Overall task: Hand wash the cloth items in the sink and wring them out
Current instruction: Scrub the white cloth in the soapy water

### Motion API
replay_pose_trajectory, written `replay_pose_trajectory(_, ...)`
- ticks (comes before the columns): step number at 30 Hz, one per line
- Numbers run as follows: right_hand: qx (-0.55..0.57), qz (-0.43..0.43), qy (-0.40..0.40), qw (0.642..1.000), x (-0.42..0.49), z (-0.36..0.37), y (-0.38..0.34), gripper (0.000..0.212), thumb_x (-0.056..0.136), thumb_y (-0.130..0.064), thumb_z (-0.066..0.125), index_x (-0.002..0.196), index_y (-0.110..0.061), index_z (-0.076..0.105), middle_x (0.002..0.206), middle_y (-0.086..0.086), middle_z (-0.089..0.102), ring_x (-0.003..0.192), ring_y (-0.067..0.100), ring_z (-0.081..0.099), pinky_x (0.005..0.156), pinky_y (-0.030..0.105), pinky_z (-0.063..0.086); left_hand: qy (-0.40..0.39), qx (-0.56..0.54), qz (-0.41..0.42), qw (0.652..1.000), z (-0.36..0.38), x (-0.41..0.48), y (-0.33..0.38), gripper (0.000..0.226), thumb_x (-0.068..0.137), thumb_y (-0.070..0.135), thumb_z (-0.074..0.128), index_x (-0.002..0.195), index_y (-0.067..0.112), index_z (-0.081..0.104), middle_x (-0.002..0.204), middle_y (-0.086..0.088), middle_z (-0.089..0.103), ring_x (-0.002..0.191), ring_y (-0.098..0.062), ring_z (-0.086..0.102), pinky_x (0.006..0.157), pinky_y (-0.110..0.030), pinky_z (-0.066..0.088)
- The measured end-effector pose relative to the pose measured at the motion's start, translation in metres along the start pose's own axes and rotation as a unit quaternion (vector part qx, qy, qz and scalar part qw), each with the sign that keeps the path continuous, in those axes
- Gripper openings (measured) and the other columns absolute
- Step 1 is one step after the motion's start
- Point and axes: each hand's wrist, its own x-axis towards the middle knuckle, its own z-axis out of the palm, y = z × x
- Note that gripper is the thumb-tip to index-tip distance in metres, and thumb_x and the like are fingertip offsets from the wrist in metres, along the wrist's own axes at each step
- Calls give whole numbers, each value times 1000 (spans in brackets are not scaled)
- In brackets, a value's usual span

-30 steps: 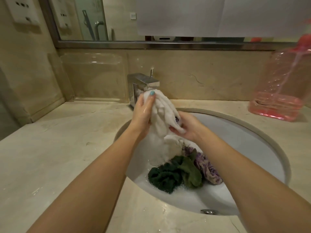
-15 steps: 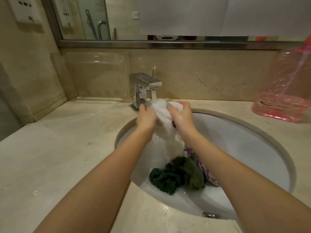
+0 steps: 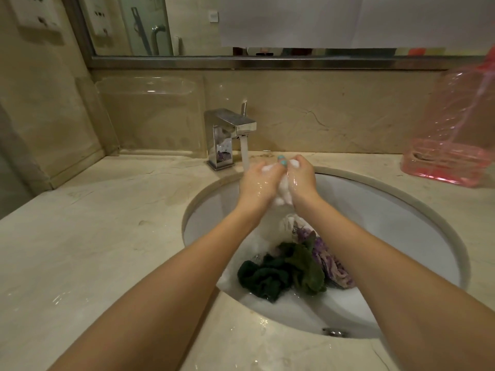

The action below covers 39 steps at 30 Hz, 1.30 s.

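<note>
Head view: the chrome faucet (image 3: pixel 230 129) stands behind the sink (image 3: pixel 401 199), with water (image 3: pixel 244 153) streaming from its spout. Well to the faucet's right, a pink plastic bottle (image 3: pixel 452 135) sits on the counter (image 3: pixel 93 236). To the faucet's left is a clear panel (image 3: pixel 150 116), and above it the mirror (image 3: pixel 187 22).

Both forearms reach in and cover part of the basin. Just in front of the faucet, beside the stream, the left hand (image 3: pixel 258 183) and right hand (image 3: pixel 301 180) curl their fingers round a white cloth (image 3: pixel 284 192). It is bunched, wet and sudsy, and squeezed between them.

Further in front of the faucet, low in the basin, a dark green cloth (image 3: pixel 267 277) touches an olive cloth (image 3: pixel 305 269). A purple cloth (image 3: pixel 326 261) is partly hidden by the right forearm.
</note>
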Motion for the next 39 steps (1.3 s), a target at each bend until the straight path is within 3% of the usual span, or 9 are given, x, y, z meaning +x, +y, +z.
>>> replay_pose_trajectory(4,19,-66,-44,997,-18,17,-6,20,87,-17,53,67,-18,51,69,1,56,73,21,53,67,33,45,49,-1,-49,998,-23,24,-6,15,90,20,58,77,14,62,79,-5,68,81,-26,64,74,-31,52)
replay_pose_trajectory(8,-14,-110,-87,990,-24,20,-6,30,92,-12,53,63,-19,46,64,-3,50,64,13,48,60,27,40,47,-28,-85,995,-31,25,-13,12,93,23,57,86,15,63,88,-7,69,83,-24,62,84,-40,56)
replay_pose_trajectory(14,-92,-49,-62,993,7,-11,12,20,99,-22,47,81,-18,55,78,2,59,78,22,56,67,28,43,-49,-61,-32,996,-12,9,-5,18,97,22,51,86,15,63,81,-2,65,73,-14,62,59,-20,49)
replay_pose_trajectory(19,-131,-80,-62,986,2,-15,11,46,104,-42,34,119,-7,59,108,4,59,101,20,53,91,38,43,-8,-113,-38,993,-31,24,-13,29,101,32,50,109,7,62,108,-14,68,103,-27,65,96,-41,52)
replay_pose_trajectory(23,-179,-80,-216,957,-8,-18,7,46,100,-50,40,136,-23,49,128,-5,53,116,15,51,96,33,44,0,-154,-33,987,-45,32,-17,35,94,15,60,124,-3,57,103,-16,68,97,-30,67,92,-43,54)
replay_pose_trajectory(26,-199,-56,-280,938,-14,-16,9,33,97,-50,46,124,-31,51,114,-3,62,101,19,61,90,39,53,-12,-119,-14,993,-48,33,-17,41,90,15,65,127,0,57,111,-15,68,101,-30,67,88,-40,55)
replay_pose_trajectory(32,-86,-46,-182,979,-10,-15,4,23,103,-21,42,106,-9,61,89,2,61,80,16,56,73,27,46,-31,-33,26,999,-47,32,-22,30,94,34,62,113,10,63,105,-6,70,97,-21,67,87,-34,55)
replay_pose_trajectory(35,-94,-41,-105,989,-1,-15,3,21,102,-22,42,92,-13,58,74,-2,53,66,11,48,58,24,37,-124,50,-44,990,-48,23,-19,38,89,50,63,110,19,59,105,-3,69,93,-16,66,81,-33,56)
replay_pose_trajectory(39,-96,-15,-57,994,5,-22,3,22,102,-26,40,87,-15,51,78,5,50,72,18,46,62,28,35,-202,51,-71,976,-46,20,-17,34,91,35,66,115,12,60,95,-1,66,82,-13,66,66,-26,54)
